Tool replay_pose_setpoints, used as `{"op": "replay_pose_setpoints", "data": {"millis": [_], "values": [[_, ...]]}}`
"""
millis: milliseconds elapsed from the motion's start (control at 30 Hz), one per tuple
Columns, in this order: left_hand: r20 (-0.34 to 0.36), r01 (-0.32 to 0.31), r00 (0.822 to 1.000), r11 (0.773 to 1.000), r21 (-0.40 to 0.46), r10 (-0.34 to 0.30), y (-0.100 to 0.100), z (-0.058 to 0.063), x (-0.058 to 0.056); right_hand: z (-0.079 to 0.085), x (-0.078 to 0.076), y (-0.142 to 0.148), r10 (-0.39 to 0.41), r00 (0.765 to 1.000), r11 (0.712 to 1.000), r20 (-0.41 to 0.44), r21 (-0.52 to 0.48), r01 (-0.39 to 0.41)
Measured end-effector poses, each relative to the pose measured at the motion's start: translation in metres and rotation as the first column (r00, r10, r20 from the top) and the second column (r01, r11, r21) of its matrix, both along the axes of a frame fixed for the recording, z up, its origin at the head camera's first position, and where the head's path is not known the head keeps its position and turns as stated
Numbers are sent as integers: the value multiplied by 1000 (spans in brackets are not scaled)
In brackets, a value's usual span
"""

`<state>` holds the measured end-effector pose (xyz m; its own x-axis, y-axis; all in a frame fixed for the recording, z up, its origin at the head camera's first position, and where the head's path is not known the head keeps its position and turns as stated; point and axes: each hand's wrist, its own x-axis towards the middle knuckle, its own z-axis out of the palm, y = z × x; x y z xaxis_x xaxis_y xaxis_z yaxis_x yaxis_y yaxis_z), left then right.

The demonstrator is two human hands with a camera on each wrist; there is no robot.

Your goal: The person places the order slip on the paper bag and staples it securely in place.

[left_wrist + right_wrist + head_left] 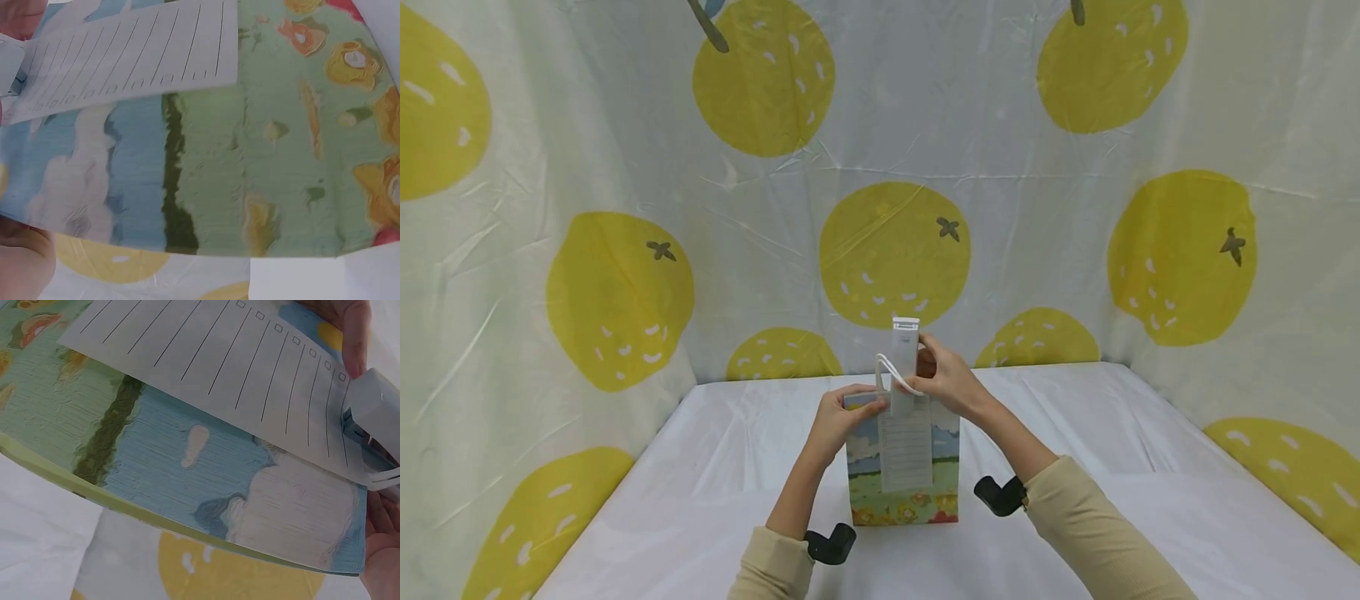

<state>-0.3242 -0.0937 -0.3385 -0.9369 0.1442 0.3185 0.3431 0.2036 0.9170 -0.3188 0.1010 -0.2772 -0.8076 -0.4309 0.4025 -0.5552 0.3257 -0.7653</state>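
A paper gift bag (865,475) painted with sky, meadow and flowers stands upright on the table. A white checklist sheet (906,457) with ruled lines lies against its front. My left hand (838,419) pinches the bag's upper left edge, with the thumb by the sheet's top corner. Gripped in my right hand (951,379) is a white stapler (905,354), held upright at the bag's top edge. In the right wrist view the stapler (378,406) straddles the sheet's top end. A white cord handle (881,371) loops up beside it. Whether a staple is in the paper is hidden.
White cloth covers the table (737,467). Behind it and at both sides hang curtains (1000,250) printed with yellow fruit. Black wrist cameras (832,546) sit on both forearms.
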Motion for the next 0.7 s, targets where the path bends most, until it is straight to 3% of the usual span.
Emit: {"op": "replay_pose_setpoints", "data": {"millis": [300,467,700], "values": [[14,73,997,988,-138,-72,-4,14,1,-2,-1,2,27,1000,1000,-12,-15,-27],[-10,88,996,964,-251,-94,-2,23,2,-3,-1,3,30,999,999,-26,-17,-30],[14,107,994,931,-349,-109,2,30,5,-3,-1,3,43,998,999,-40,-20,-44]]}}
